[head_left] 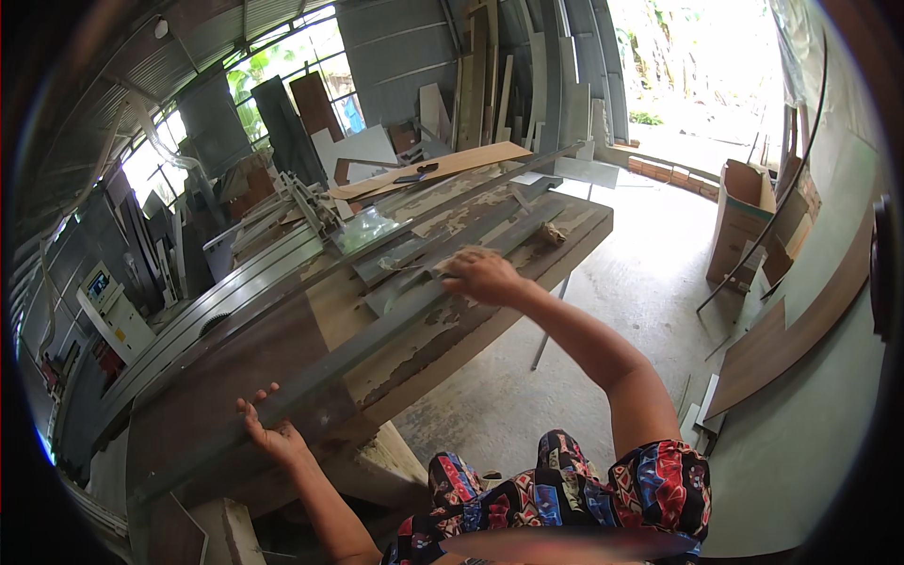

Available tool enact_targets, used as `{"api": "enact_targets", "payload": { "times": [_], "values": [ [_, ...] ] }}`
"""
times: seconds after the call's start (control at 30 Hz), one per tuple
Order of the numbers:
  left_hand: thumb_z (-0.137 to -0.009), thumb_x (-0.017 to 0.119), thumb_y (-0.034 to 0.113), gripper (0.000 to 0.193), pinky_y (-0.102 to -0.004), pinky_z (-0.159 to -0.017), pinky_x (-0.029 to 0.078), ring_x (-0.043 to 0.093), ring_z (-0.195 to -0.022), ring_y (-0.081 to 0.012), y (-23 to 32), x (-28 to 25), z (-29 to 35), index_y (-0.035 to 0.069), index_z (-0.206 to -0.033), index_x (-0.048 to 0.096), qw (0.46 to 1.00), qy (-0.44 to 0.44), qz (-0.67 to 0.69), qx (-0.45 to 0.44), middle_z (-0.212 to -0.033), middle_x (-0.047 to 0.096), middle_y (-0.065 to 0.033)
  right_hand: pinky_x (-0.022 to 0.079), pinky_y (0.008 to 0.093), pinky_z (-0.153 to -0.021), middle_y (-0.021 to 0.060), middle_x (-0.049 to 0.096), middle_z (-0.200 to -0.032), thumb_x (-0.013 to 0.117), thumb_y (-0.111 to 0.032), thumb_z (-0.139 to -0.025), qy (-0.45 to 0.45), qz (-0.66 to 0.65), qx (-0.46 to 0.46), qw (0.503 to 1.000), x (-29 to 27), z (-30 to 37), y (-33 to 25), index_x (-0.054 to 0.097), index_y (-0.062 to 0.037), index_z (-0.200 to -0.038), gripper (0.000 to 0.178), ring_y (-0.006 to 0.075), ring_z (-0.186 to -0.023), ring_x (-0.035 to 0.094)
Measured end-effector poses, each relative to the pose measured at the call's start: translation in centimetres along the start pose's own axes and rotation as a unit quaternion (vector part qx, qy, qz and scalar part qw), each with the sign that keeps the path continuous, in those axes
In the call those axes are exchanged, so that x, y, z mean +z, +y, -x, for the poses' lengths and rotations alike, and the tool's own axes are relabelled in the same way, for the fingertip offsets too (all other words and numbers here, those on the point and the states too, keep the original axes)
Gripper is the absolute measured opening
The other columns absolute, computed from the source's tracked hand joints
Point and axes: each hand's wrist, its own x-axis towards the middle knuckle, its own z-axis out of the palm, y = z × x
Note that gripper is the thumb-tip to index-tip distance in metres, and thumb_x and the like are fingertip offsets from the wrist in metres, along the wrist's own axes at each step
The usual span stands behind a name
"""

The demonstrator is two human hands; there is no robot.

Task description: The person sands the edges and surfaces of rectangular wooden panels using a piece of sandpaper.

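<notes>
A long, narrow grey-green board (363,350) lies slantwise across the worn workbench (405,377). My left hand (273,435) is at its near left part, fingers apart and curved up by the board's edge; whether they touch it is hard to tell. Farther along, my right hand (482,275) presses down on the board with its fingers curled together. A small tan edge shows at those fingertips, but what it belongs to is mostly hidden. Beyond the right hand, shorter grey strips (391,266) and a crumpled brownish scrap (554,234) lie on the bench.
A table saw with a long metal sliding table (217,294) stands left of the bench, its round blade (215,323) showing. Clear plastic (367,229) and a tan panel (471,164) lie farther off. A cardboard box (741,221) and leaning panels (791,330) are at the right.
</notes>
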Motion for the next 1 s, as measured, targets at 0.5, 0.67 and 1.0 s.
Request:
{"api": "enact_targets", "payload": {
  "times": [0.5,0.67,1.0],
  "values": [
    [-0.086,0.056,0.018,0.039,-0.0487,-0.094,0.046,0.059,-0.101,-0.0316,-0.4,-1.4,0.3,0.010,-0.123,0.047,0.997,-0.059,0.034,0.024,-0.098,0.059,-0.0097,0.031,0.0400,-0.108,0.0100,0.048,-0.138,0.034,-0.052,-0.093,0.001,0.065,0.330,0.942,-2.1,-1.8,22.2,0.056,-0.0138,-0.128,0.057,0.0281,-0.130,0.040],
    [-0.086,0.052,0.019,0.046,-0.0464,-0.099,0.043,0.060,-0.100,-0.0306,-0.5,-1.7,0.0,0.008,-0.129,0.041,0.999,-0.032,0.011,0.034,-0.096,0.062,-0.0096,0.029,0.0413,-0.109,0.0096,0.045,-0.140,0.034,-0.056,-0.090,0.006,0.049,0.396,0.917,-3.0,-1.9,24.1,0.054,-0.0145,-0.131,0.061,0.0278,-0.132,0.038],
    [-0.083,0.053,0.014,0.042,-0.0460,-0.100,0.042,0.059,-0.102,-0.0308,-0.4,-1.6,0.0,0.008,-0.124,0.045,0.998,-0.049,0.047,0.001,-0.096,0.062,-0.0098,0.023,0.0426,-0.113,0.0069,0.039,-0.146,0.033,-0.054,-0.091,0.013,0.036,0.358,0.933,-0.5,-2.5,28.2,0.047,-0.0199,-0.137,0.059,0.0237,-0.138,0.029]
  ]
}}
